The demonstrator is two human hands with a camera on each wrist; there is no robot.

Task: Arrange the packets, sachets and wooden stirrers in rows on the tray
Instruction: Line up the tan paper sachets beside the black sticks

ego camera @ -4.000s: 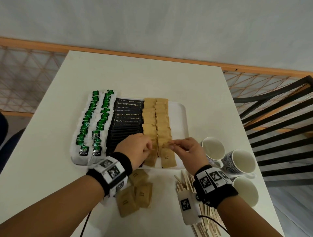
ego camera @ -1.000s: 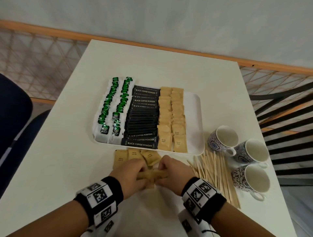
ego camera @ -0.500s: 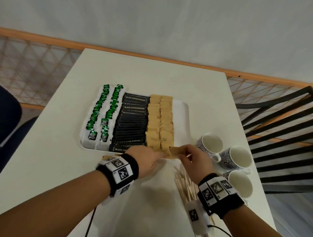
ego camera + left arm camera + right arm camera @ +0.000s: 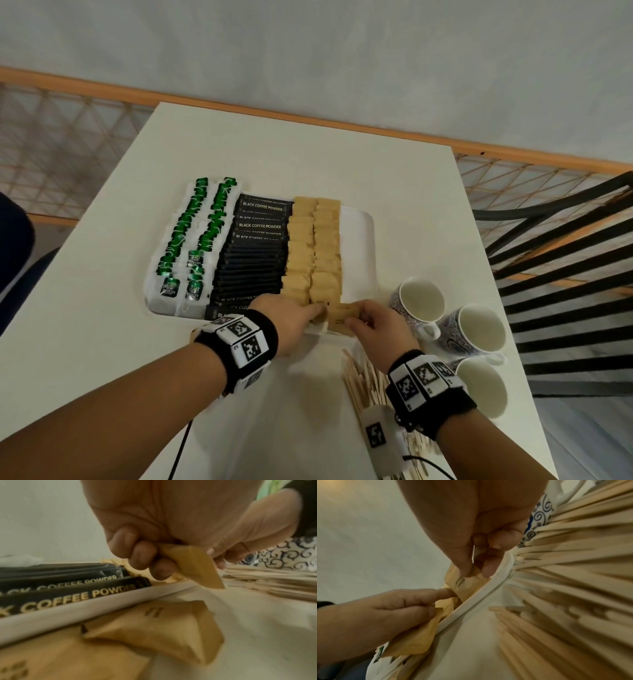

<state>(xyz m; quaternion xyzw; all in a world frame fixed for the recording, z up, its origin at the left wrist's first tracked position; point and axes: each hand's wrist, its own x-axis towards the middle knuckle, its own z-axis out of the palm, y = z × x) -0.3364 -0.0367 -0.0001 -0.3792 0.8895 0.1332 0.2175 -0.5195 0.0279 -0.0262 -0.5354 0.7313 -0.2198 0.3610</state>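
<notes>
A white tray [image 4: 359, 240] holds rows of green tea packets [image 4: 191, 240], black coffee sachets [image 4: 253, 260] and two columns of brown sugar packets [image 4: 315, 253]. At the tray's near edge my right hand [image 4: 370, 320] pinches a brown packet [image 4: 342, 313] between thumb and fingers [image 4: 488, 569], over the right brown column. My left hand [image 4: 294, 318] grips another brown packet [image 4: 202, 574] in curled fingers, beside the tray rim [image 4: 85, 609]. Its index finger touches the right hand's packet [image 4: 465, 585]. Wooden stirrers [image 4: 363, 380] lie loose under my right wrist.
Three patterned mugs [image 4: 419, 301] stand right of the tray, close to my right hand. More loose brown packets [image 4: 154, 628] lie on the table just in front of the tray. A black slatted chair [image 4: 565, 257] stands beyond the table's right edge.
Both hands lifted from the loose packets on the table in front and moved forward to the tray's near edge, each carrying a brown packet.
</notes>
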